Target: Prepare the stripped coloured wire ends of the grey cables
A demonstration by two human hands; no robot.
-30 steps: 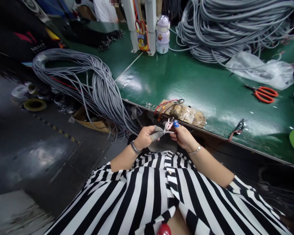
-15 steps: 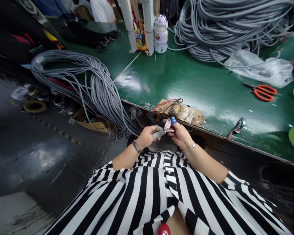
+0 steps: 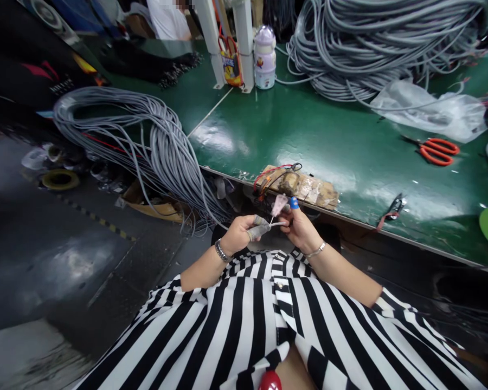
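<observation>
Workbench top (image 3: 309,130): glossy dark green. Cable coils (image 3: 374,43): grey. Hanging cable bundle (image 3: 154,146): grey, one red strand. Scissors (image 3: 437,150): orange handles. Blouse (image 3: 260,325): black-and-white stripes. Right hand (image 3: 299,227): blue fingertip cap. Left hand (image 3: 242,234): grey finger wraps. Bottle (image 3: 264,57): lilac and white. Plastic bag (image 3: 427,111): clear, whitish. Floor tape roll (image 3: 59,179): yellow.

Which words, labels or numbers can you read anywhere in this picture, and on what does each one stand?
None can be read for certain.
Black cloth with red marks: pale lettering, too blurred.
Small yellow printed bag: writing too small.
White and lilac plastic bottle: printed picture, no readable words.
Orange-handled scissors: no text visible.
</observation>
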